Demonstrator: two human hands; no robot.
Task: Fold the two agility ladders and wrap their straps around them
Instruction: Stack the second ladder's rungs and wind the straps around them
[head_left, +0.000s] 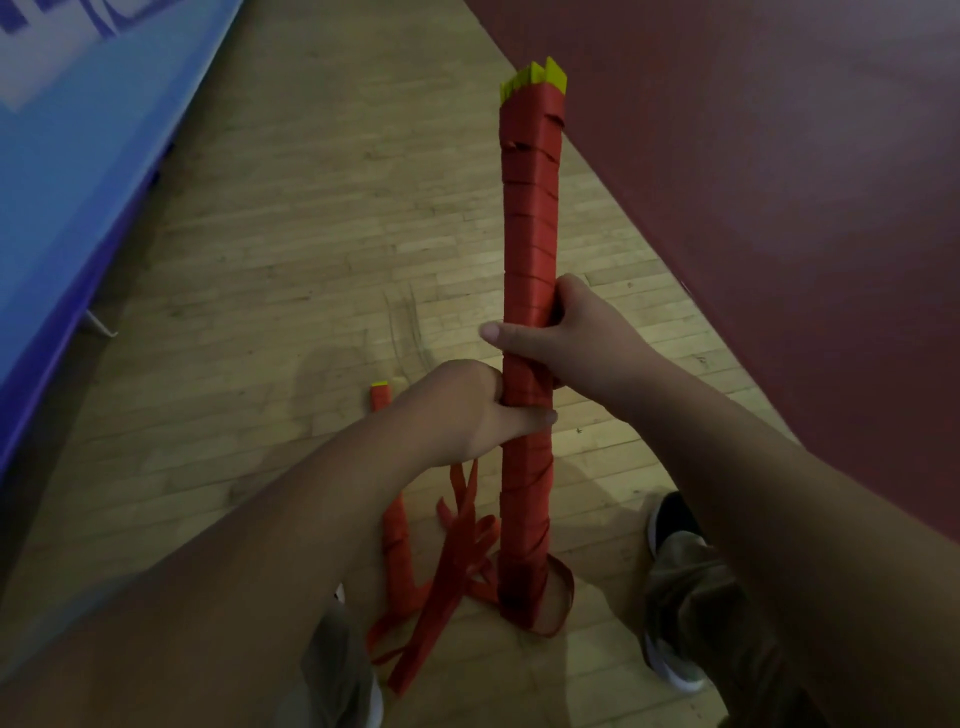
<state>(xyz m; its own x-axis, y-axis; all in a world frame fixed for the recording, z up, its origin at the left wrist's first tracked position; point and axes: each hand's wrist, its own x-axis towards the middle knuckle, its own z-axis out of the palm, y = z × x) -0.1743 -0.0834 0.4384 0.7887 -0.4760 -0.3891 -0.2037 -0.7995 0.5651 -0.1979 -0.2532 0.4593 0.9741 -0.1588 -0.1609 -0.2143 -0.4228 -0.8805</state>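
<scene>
The folded ladder (530, 208) stands on end on the wooden floor (291, 260), its long axis upright and leaning a touch away from the camera. It is bound nearly top to bottom in red strap, and the yellow rung ends (535, 83) poke out at the top, pointing up. Its foot sits between the person's feet, ringed by a slack loop of strap.

Both hands are clamped on the ladder around its middle. The right hand (566, 327) is the higher one, with its fingers curled round the far side and the thumb stretched across the front. The left hand (462, 410) grips just below it, thumb lying across the wrap.

Loose straps (457, 551) fall from just under the left hand to a tangle on the floor — whether that hand also pinches them cannot be told.

A second ladder (397, 530) lies flat to the left, its long axis running away from the camera and its yellow tip at the far end — its middle is hidden behind the left forearm.

A dark shoe (670, 519) shows at the right, partly covered by the right arm. A blue mat (67, 156) runs off the left edge.
</scene>
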